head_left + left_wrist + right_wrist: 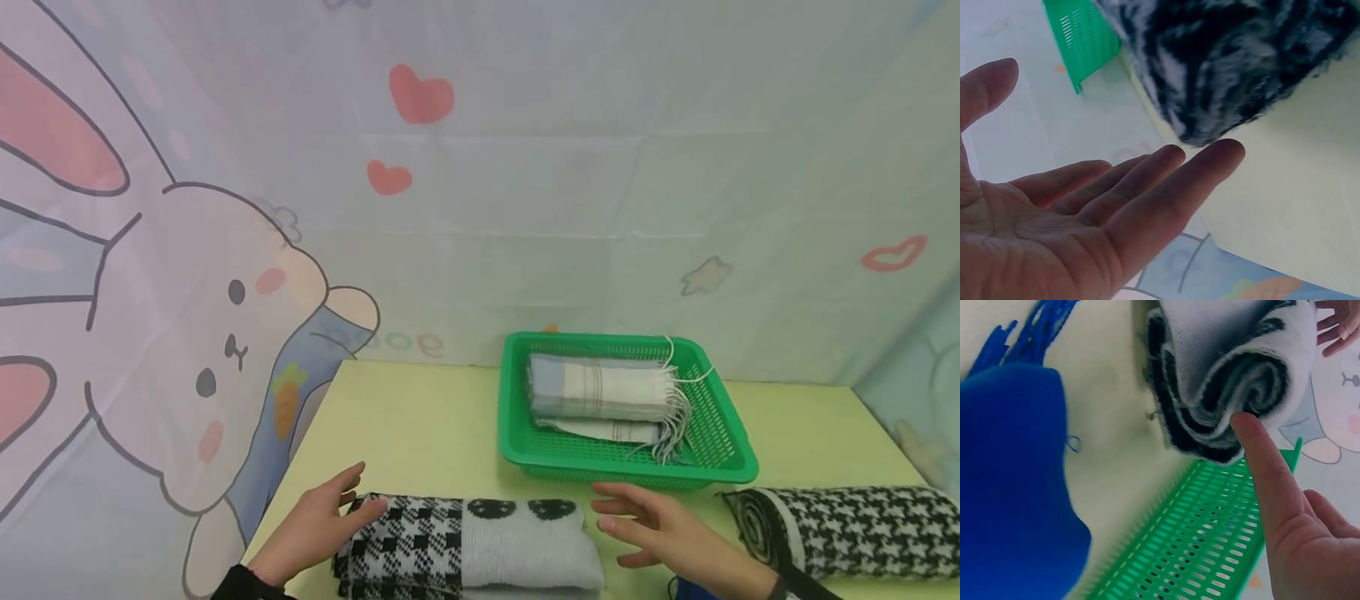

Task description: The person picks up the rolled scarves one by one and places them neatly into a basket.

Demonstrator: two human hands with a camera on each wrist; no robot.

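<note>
A folded black-and-white scarf (525, 546), houndstooth at its left end and pale grey with dark oval patches at its right, lies at the front of the table. My left hand (318, 521) is at its left end, fingers spread, and in the left wrist view the fingertips (1229, 150) are right at the fabric's edge. Off the right end is my right hand (660, 533), fingers loosely extended. The right wrist view shows the scarf's rolled layers (1254, 394) end-on, with a fingertip overlapping them. Neither hand grips anything.
A green basket (517, 454) holding fringed white-and-blue scarves (611, 387) stands behind. A rolled houndstooth scarf (870, 533) lies at right. Blue fringed fabric (1013, 481) is near my right hand. A printed rabbit backdrop (525, 250) hangs behind the yellow table (420, 417).
</note>
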